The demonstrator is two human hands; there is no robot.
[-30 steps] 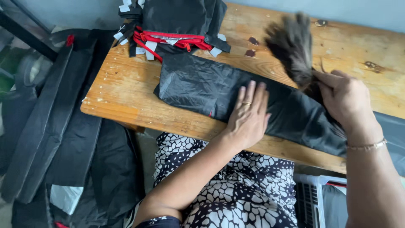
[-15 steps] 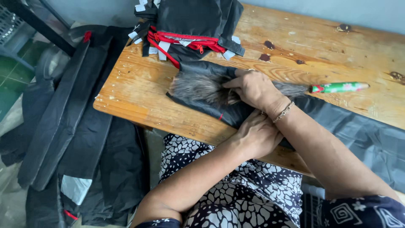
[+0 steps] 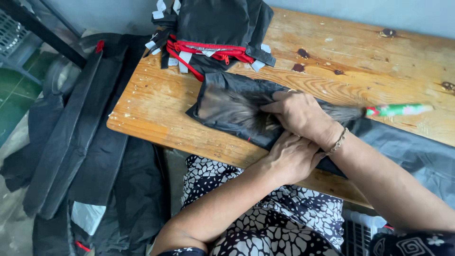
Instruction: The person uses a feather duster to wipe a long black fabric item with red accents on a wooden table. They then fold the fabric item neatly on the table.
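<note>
A long black fabric piece (image 3: 407,149) lies across the wooden table (image 3: 365,52). My right hand (image 3: 301,114), with a bracelet at the wrist, grips a dark-bristled brush (image 3: 237,111) just behind the bristles. Its green and red handle (image 3: 398,110) points right. The bristles rest on the left end of the fabric. My left hand (image 3: 291,159) lies just below the right one, pressing the fabric's near edge against the table. Its fingers are partly tucked under my right wrist.
A pile of black pieces with red zippers and white tabs (image 3: 213,33) sits at the table's far left. Long black fabric panels (image 3: 80,137) are heaped on the floor to the left. A white basket (image 3: 360,227) shows under the table's near edge.
One second ago my right hand held the brush raised at the right end. It has swept left along the fabric to the left end. My left hand slid to the near edge.
</note>
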